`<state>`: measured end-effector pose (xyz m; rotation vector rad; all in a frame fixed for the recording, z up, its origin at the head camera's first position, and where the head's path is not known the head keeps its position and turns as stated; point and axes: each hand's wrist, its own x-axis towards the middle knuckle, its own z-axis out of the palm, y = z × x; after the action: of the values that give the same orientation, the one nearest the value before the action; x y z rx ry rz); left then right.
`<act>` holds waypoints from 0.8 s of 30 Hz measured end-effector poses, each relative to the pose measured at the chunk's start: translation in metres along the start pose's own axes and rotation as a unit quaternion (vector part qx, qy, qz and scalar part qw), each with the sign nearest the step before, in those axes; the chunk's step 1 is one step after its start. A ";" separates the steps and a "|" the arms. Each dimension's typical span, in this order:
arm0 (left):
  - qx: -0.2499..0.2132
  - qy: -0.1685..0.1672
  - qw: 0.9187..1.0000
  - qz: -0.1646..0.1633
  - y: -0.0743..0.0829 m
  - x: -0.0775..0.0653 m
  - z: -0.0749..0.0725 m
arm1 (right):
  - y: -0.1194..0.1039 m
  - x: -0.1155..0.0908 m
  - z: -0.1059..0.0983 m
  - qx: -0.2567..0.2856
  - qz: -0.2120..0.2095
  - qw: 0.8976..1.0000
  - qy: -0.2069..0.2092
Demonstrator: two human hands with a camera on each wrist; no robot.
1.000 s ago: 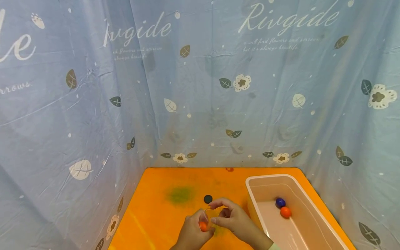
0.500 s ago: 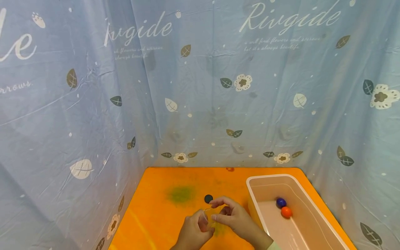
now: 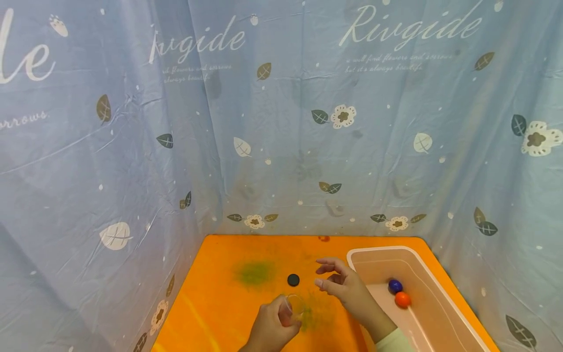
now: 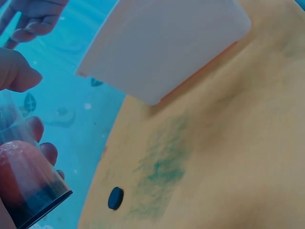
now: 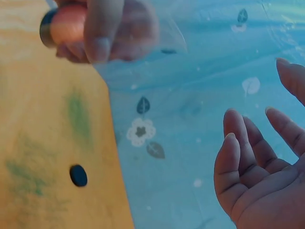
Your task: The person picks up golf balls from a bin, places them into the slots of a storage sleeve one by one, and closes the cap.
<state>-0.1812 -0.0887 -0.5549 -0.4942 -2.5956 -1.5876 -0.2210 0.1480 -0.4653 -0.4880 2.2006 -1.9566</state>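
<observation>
Clear cup (image 4: 34, 167), smooth and see-through, sits in the left hand (image 3: 272, 325), and those fingers are curled right around its wall, a firm wrap with the thumb along the side. Look through that wall: a round, glossy orange-red ball (image 4: 13, 167) rests inside, down by the dark, flat base, and light glints off its curve. Up at the other end, the thin circular rim catches a bright line in the head view.

Across to the right hand (image 3: 347, 288): fingers spread well apart and softly bent, thumb standing off on its own, nothing in the grasp, and the hand is apart from the cup. A pale sleeve (image 3: 393, 342) shows behind the wrist.

Just beyond the cup lies a small black disc (image 3: 293, 280), flat-faced with a thick edge, on the orange table (image 3: 211, 298), a matt surface rubbed with fuzzy green smudges (image 3: 255, 273). Over on the right, a pale, smooth-walled tub (image 3: 382, 264), rounded at the corners, carries two shiny balls side by side, one deep blue (image 3: 395, 286), one orange (image 3: 402, 299). And all around, a creased blue curtain (image 3: 286, 161) hangs in folds, printed with leaves, flowers and looping white script.
</observation>
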 end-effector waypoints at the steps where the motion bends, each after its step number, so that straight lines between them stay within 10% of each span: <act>1: -0.001 -0.001 1.000 -0.004 0.000 0.000 0.000 | 0.001 0.001 -0.003 -0.002 0.001 1.000 0.008; 24: -0.015 0.003 1.000 -0.006 -0.001 -0.001 -0.009 | 0.038 0.007 -0.103 -0.043 0.022 0.986 0.159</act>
<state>-0.1814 -0.0974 -0.5521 -0.4751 -2.5781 -1.6323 -0.2665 0.2457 -0.4881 -0.1410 2.4659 -2.0443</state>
